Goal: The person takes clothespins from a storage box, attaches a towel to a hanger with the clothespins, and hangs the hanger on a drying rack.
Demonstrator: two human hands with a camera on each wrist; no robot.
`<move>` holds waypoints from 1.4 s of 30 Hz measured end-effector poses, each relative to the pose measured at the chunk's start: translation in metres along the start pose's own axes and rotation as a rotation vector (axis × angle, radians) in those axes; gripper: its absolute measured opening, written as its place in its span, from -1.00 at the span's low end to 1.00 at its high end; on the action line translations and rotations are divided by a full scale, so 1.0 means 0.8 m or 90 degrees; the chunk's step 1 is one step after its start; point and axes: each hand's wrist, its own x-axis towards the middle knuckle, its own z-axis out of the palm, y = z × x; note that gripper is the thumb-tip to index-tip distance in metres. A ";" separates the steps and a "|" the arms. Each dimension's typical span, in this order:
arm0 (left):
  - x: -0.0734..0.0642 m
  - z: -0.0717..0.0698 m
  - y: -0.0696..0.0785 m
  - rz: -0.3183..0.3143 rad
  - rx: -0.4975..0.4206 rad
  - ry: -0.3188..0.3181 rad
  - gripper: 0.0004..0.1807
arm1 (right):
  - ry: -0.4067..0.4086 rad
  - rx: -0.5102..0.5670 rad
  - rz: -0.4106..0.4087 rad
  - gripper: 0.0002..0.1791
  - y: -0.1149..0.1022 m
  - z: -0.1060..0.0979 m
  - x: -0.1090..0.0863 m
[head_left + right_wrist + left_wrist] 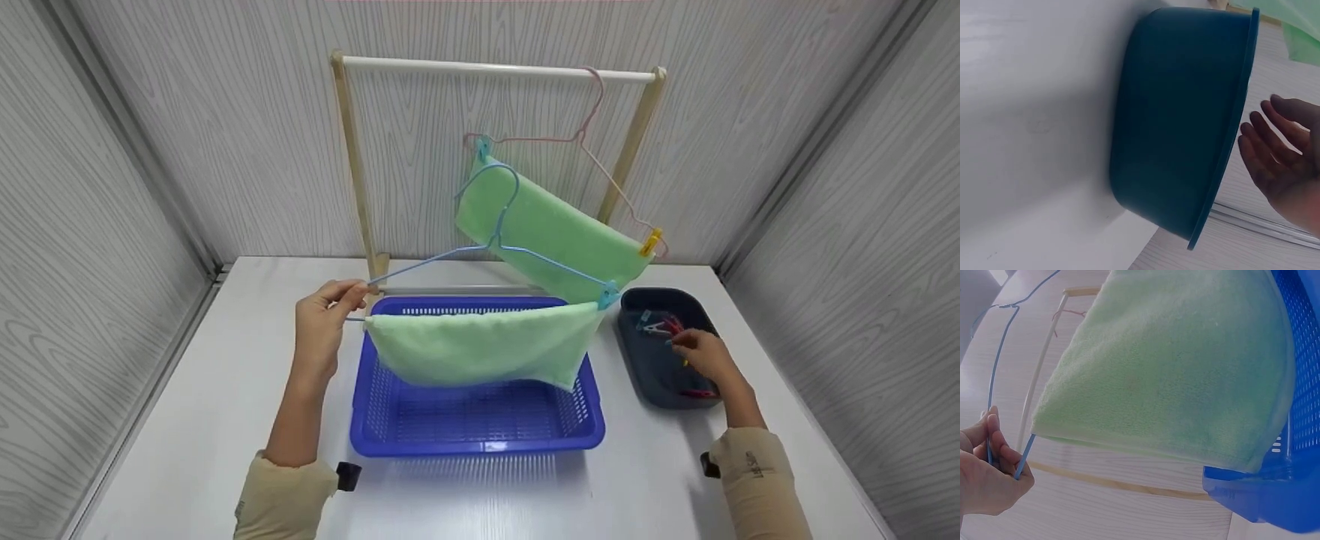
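My left hand grips the left end of a blue wire hanger; the left wrist view shows thumb and fingers round the wire. Over the hanger's lower bar hangs a folded light green cloth, fixed at the right end by a light blue clothespin. No clothespin shows at the cloth's left end. My right hand hovers over a dark container with several clothespins inside. In the right wrist view its fingers are loosely bent beside the rim, with no object visible between them.
Beneath the cloth stands a blue plastic basket. Behind it, a rack with a white rod carries a pink hanger. That hanger slants, holding another green cloth with a blue and a yellow clothespin.
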 end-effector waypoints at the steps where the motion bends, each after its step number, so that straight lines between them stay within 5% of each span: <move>1: 0.000 0.000 0.000 -0.001 -0.002 0.001 -0.78 | -0.017 -0.008 -0.003 -0.78 0.001 0.000 -0.001; 8: 0.001 0.001 0.001 -0.022 -0.001 0.004 -0.78 | -0.101 -0.032 0.000 -0.76 0.011 0.004 -0.008; 22: 0.002 0.002 0.003 -0.028 0.002 0.004 -0.77 | -0.185 -0.092 0.048 -0.75 0.021 0.008 -0.017; 42: 0.000 0.001 0.002 -0.022 0.004 0.004 -0.78 | -0.144 -0.169 0.145 -0.93 0.023 0.023 -0.021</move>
